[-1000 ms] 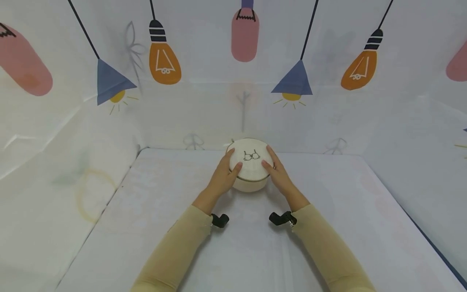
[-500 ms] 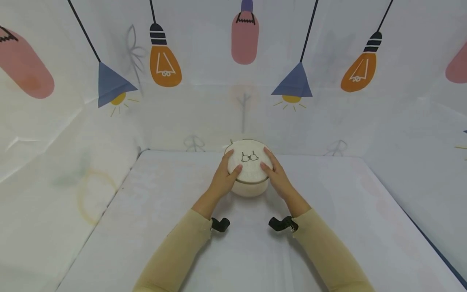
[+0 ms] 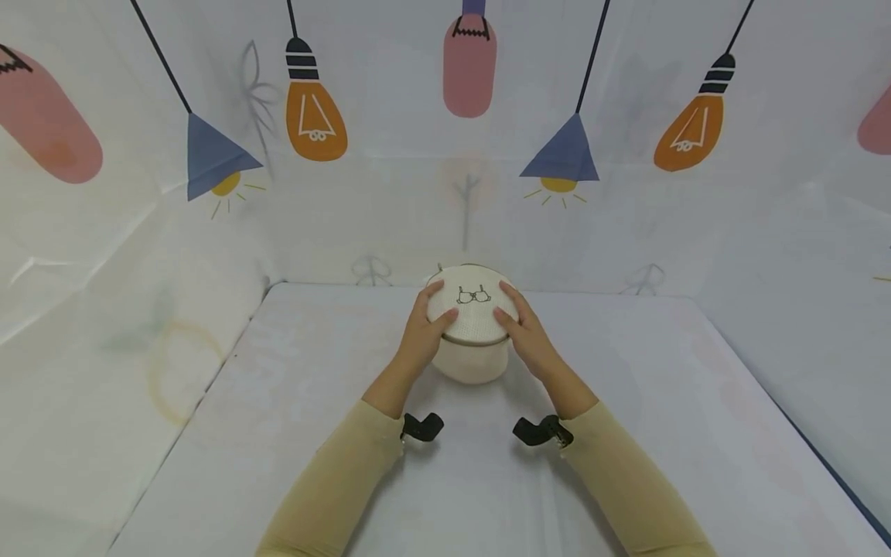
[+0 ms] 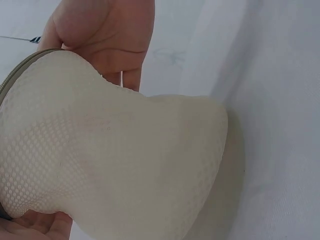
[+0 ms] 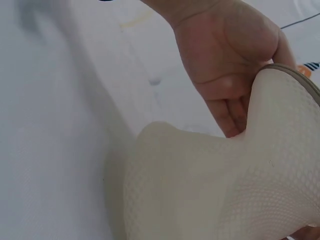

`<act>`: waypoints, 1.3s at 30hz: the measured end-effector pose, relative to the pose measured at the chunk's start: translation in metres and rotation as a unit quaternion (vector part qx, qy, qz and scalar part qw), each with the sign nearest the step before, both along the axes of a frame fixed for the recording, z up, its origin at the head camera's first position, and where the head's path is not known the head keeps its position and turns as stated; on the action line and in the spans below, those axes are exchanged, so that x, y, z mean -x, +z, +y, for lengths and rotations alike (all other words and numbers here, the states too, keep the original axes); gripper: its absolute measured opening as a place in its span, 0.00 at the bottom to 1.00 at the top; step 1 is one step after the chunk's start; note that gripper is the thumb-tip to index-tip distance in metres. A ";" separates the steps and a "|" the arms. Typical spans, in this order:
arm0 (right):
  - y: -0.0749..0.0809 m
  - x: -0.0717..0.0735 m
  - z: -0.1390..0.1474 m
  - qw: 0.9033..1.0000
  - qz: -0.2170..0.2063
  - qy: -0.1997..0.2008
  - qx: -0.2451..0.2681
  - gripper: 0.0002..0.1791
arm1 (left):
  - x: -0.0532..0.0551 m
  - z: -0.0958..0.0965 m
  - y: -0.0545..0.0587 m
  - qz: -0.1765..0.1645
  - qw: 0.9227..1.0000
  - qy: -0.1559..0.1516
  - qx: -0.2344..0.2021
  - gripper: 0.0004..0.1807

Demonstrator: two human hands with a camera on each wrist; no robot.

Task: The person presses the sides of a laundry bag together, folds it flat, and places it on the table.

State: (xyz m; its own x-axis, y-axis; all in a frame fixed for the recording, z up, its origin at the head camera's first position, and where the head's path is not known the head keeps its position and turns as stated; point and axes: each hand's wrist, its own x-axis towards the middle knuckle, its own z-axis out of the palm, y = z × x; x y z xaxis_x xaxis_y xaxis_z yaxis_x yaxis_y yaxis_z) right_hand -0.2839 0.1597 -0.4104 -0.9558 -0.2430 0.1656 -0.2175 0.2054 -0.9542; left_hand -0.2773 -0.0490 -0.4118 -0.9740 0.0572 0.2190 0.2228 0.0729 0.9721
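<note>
A round cream mesh laundry bag (image 3: 473,317) with a dark zip round its rim and a bra drawing on its top stands at the back middle of the white table. My left hand (image 3: 421,334) grips its left side, the thumb on the top panel. Opposite it, my right hand (image 3: 530,337) holds the right side the same way. In the left wrist view, the soft honeycomb side of the bag (image 4: 125,150) is dented in the middle, and its base meets the table. The right wrist view has the bag (image 5: 200,175) too, its zip appearing shut. Its inside is hidden.
The white-covered table (image 3: 292,371) ends at a white cloth wall (image 3: 411,209) just behind the bag. Printed bulbs and lamps decorate the wall. A black wrist mount (image 3: 422,427) juts from the left sleeve, and another black mount (image 3: 537,431) from the right.
Both hands have shifted slightly left with the bag's top. More of the bag's lower side shows below the zip now, its base lower in the head view. The grip stays the same.
</note>
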 end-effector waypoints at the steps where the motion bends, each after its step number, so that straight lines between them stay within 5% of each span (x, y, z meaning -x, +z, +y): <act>1: 0.001 -0.001 0.000 1.000 -0.002 0.001 -0.003 0.34 | -0.001 0.000 0.000 0.000 1.000 -0.002 -0.001 0.34; 12: 0.041 -0.029 -0.002 0.993 0.021 0.011 -0.115 0.34 | -0.002 -0.001 -0.002 0.014 1.000 -0.006 0.022 0.33; 19: 0.020 -0.013 0.004 0.998 0.015 0.006 -0.053 0.34 | -0.008 -0.002 -0.003 0.015 0.988 0.002 0.156 0.33; 22: 0.006 -0.004 0.007 1.000 0.010 -0.004 -0.017 0.33 | -0.012 -0.002 -0.001 0.019 0.983 -0.007 0.181 0.34; 32: 0.000 -0.002 0.004 0.999 0.024 -0.032 0.026 0.32 | -0.011 0.000 -0.005 0.024 0.988 -0.016 0.149 0.35; 39: 0.026 -0.026 -0.006 0.999 0.011 -0.048 0.012 0.31 | -0.008 0.003 -0.008 0.036 0.996 -0.027 0.073 0.35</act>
